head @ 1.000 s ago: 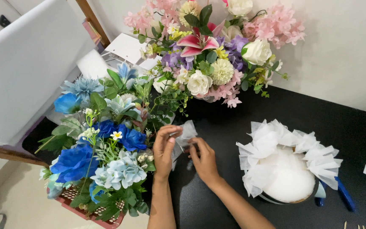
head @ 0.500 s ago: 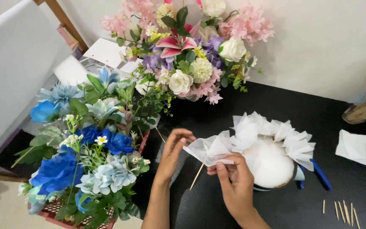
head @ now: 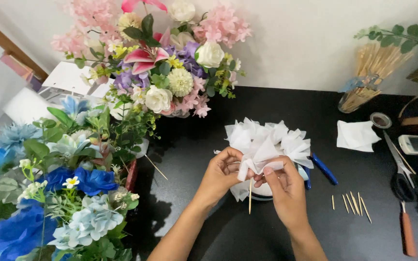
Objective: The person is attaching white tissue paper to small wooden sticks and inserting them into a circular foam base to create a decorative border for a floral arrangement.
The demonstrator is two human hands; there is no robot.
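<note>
- The left hand (head: 221,171) and right hand (head: 282,186) both pinch a folded white tissue petal (head: 262,157) on a thin wooden stick (head: 250,195), just in front of the white tissue-covered ball (head: 267,137) on the black desk (head: 209,125).
- Both grips are closed on the petal's base; too hard a squeeze could tear the tissue.
- The stick could slip out, though how firmly it sits is hard to see.
- A forearm could brush the blue flower arrangement (head: 54,193) at the desk's edge.
</note>
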